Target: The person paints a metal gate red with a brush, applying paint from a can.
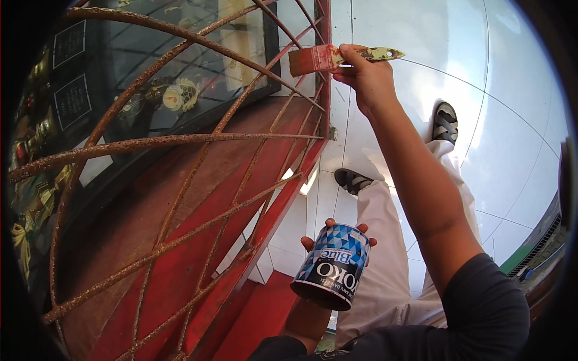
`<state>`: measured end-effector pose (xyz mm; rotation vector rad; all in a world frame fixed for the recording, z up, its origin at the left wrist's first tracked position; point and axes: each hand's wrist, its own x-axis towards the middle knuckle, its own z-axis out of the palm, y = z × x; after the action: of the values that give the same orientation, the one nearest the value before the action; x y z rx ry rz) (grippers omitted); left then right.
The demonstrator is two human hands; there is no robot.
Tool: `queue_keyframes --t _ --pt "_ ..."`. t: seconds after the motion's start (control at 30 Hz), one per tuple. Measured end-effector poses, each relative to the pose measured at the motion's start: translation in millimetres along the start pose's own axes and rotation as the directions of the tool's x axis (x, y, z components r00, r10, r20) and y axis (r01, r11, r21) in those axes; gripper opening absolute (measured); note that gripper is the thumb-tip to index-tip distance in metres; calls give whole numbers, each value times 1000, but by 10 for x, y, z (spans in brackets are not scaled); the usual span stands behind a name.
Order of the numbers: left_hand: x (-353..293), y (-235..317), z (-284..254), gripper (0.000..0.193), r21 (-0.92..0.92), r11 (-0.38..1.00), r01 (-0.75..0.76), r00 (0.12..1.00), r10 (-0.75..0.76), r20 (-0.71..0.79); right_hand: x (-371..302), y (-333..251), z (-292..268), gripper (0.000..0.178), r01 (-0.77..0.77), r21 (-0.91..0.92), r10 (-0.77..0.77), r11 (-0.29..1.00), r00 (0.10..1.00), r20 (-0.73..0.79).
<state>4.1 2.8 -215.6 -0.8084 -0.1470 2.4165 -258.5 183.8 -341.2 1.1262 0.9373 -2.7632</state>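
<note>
My right hand (364, 78) is closed round a flat paintbrush (379, 55) near where its pale, paint-spotted handle meets the red-smeared ferrule. The bristles look brownish red and point left, over the red upright edge (326, 114) of a metal grille. I cannot tell whether they touch it. Lower down, my left hand (307, 243) grips a blue, white and black can (330, 265) from behind, its fingertips showing round the can's far end. The can is tilted, and its contents are hidden. Rusty curved bars (180, 139) of the grille spread across the left, with red on some thinner bars.
Behind the bars stands a dark-framed glass pane (235, 78) with gold ornaments. A red ledge (241, 198) runs below it. White floor tiles (421, 36) lie to the right, under my sandalled feet (445, 120). A green-edged grating (536, 246) is at the far right.
</note>
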Motion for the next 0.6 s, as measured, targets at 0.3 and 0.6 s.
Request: queue_keyframes --t 0.3,0.6 --pt "24 12 1 62 46 999 -1 997 5 -79 166 313 -358 28 -46 -121 38 992 997 -67" --pt "67 -3 -18 61 55 998 -12 997 16 -74 248 303 -8 28 18 33 -17 999 1000 -19"
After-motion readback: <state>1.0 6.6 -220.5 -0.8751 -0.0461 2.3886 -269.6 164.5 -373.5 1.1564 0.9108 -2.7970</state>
